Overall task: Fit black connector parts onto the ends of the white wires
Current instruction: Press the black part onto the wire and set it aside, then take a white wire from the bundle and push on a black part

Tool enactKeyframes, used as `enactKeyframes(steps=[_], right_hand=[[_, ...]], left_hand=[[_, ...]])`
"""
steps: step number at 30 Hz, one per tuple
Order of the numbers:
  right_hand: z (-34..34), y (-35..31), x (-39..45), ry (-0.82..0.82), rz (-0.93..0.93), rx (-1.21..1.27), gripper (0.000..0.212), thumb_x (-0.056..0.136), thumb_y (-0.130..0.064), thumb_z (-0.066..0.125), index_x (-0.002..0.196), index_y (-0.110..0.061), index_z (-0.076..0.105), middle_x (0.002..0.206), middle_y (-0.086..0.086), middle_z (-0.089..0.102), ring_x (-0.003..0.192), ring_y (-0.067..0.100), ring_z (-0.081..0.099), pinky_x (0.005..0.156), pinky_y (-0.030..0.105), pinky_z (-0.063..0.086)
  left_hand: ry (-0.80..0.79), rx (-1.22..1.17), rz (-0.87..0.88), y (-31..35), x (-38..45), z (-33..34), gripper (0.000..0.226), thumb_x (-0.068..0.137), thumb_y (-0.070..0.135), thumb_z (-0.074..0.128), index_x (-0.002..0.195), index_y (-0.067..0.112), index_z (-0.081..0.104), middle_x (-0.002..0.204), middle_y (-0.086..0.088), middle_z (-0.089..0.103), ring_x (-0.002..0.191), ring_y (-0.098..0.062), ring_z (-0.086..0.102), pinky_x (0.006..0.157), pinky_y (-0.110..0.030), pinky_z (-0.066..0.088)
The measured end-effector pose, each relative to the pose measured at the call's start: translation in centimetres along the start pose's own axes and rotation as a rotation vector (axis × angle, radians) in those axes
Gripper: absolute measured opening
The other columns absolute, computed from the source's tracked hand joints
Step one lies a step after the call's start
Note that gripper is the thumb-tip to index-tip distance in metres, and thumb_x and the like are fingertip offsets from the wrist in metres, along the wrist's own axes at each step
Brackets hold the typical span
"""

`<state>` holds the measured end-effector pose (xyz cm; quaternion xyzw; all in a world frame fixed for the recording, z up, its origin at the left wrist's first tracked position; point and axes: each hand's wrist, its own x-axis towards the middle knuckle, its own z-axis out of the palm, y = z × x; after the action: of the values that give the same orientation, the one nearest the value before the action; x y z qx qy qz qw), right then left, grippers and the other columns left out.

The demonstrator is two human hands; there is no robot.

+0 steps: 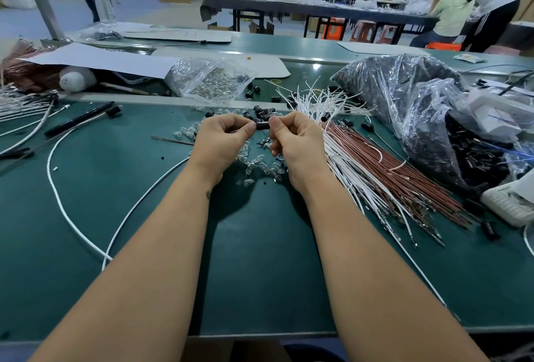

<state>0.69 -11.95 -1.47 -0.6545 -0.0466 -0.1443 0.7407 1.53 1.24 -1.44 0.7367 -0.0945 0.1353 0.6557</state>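
Note:
Both hands meet above the middle of the green table (260, 246). My left hand (222, 137) and my right hand (294, 140) pinch a small black connector part (262, 125) between their fingertips, one at each end. Whether a wire is in it cannot be told. Loose black connector parts (260, 111) lie just beyond the hands. A bundle of white wires (344, 159) fans out to the right of my right hand, beside brown wires (384, 165). A long white wire (57, 185) loops across the table on the left.
Small clear bulbs (254, 165) lie scattered under the hands. A large plastic bag of black parts (404, 95) sits at the right, a clear bag of bulbs (211, 81) behind. A black pen (78, 121) lies at left. People work at tables in the background.

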Motion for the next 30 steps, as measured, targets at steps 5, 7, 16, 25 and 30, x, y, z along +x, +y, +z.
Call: enactKeyframes(steps=[5,7,16,25,30], right_hand=[[0.4,0.2,-0.1,-0.019,-0.032,0.025,0.022,0.093,-0.006,0.061,0.072,-0.012,0.055,0.06,0.005,0.055,0.045,0.012,0.046,0.045,0.025,0.043],[0.5,0.1,-0.1,-0.031,-0.041,0.038,0.022,0.093,-0.006,0.061,0.072,-0.011,0.055,0.06,0.004,0.055,0.045,0.012,0.047,0.046,0.025,0.044],[1.1,-0.6,-0.5,0.027,-0.028,0.033,0.01,0.095,-0.012,0.059,0.086,-0.007,0.058,0.072,0.005,0.061,0.054,0.009,0.055,0.055,0.028,0.052],[0.7,-1.7,-0.9,0.223,-0.198,-0.008,0.011,0.092,-0.008,0.062,0.085,-0.016,0.059,0.074,0.002,0.064,0.063,0.016,0.065,0.066,0.033,0.057],[1.1,-2.1,-1.2,0.152,-0.165,0.009,0.004,0.092,-0.009,0.062,0.093,-0.013,0.061,0.083,0.005,0.066,0.066,0.013,0.065,0.063,0.025,0.056]], left_hand=[[-0.022,-0.039,-0.026,-0.1,0.2,-0.3,0.013,0.088,0.011,0.068,0.077,0.017,0.069,0.062,0.004,0.058,0.061,-0.005,0.049,0.063,-0.016,0.041],[-0.018,-0.054,-0.026,-0.2,0.3,-0.4,0.013,0.088,0.011,0.067,0.077,0.017,0.069,0.063,0.005,0.058,0.061,-0.005,0.049,0.064,-0.017,0.041],[0.057,-0.04,0.042,-0.3,0.2,0.3,0.008,0.088,0.013,0.069,0.08,0.014,0.072,0.068,-0.005,0.061,0.066,-0.014,0.048,0.065,-0.026,0.042],[0.009,0.386,0.203,1.3,0.0,-0.1,0.018,0.097,0.021,0.055,0.098,0.014,0.071,0.064,0.007,0.059,0.056,-0.01,0.05,0.056,-0.029,0.042],[0.004,0.677,0.249,3.8,0.4,-4.3,0.029,0.097,0.035,0.053,0.084,0.014,0.067,0.055,0.008,0.054,0.048,-0.008,0.047,0.05,-0.026,0.04]])
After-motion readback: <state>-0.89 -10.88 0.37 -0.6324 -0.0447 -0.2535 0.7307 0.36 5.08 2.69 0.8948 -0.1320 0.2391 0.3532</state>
